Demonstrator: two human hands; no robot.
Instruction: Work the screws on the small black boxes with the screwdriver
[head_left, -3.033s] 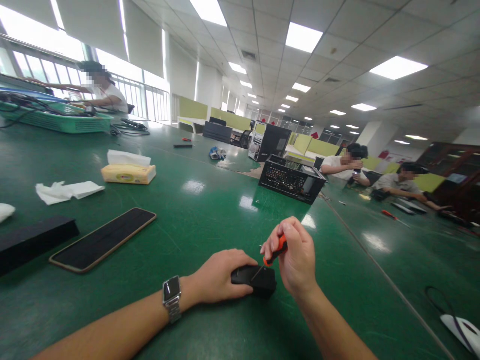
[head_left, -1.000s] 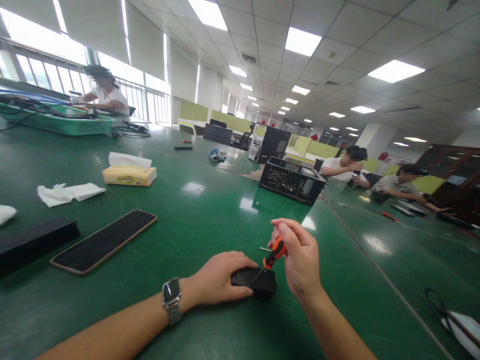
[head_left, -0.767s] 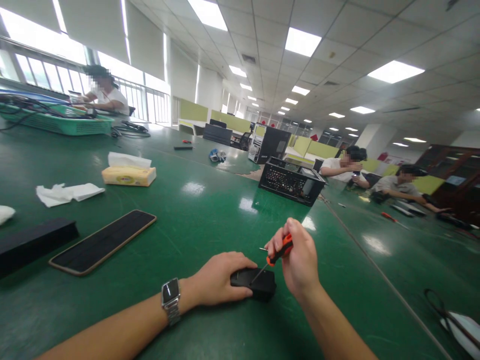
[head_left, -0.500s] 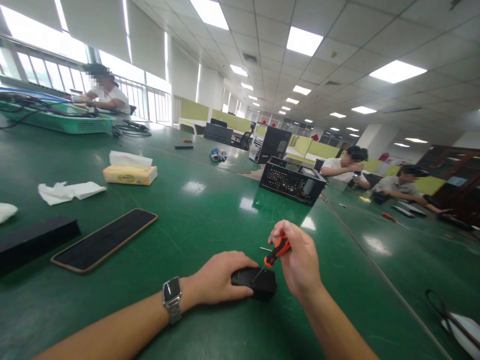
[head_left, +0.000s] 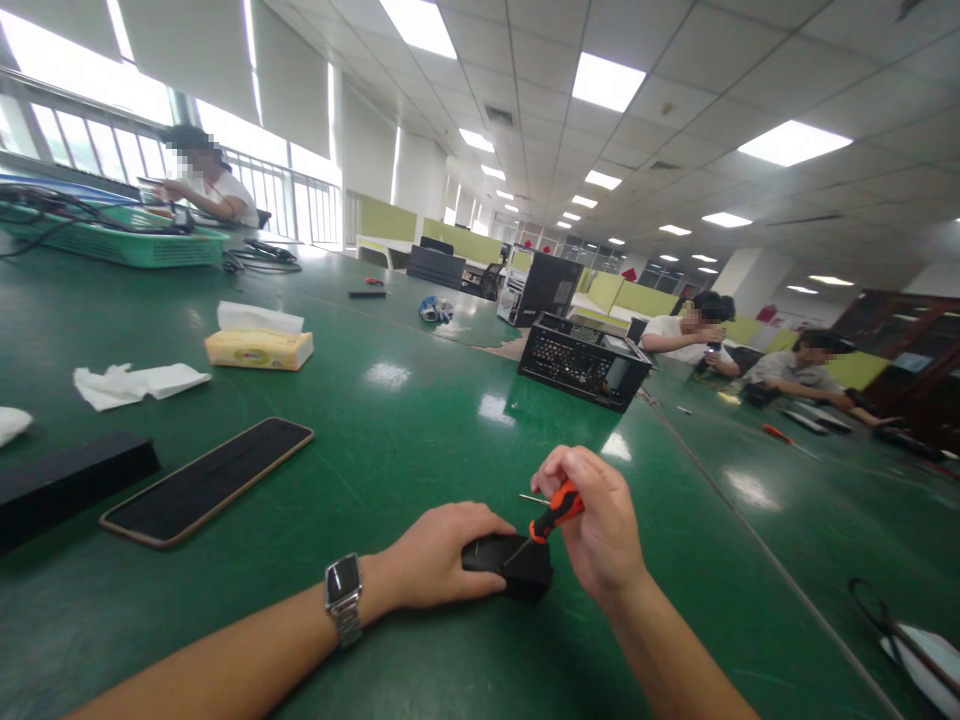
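My left hand lies curled over a small black box-shaped device on the green table, pressing it down; a watch sits on that wrist. My right hand pinches an orange-and-black screwdriver between thumb and fingers. The screwdriver's thin tip points down-left onto the top of the black device. A thin metal pin lies on the table just behind the device.
A phone lies face up at the left, beside a long black bar. A tissue box and crumpled tissue sit farther back. A black computer case stands mid-table. Other people sit at the far left and right.
My right hand's fingers shift on the screwdriver handle, twisting it, while the tip stays on the device. My left hand and the device have not moved.
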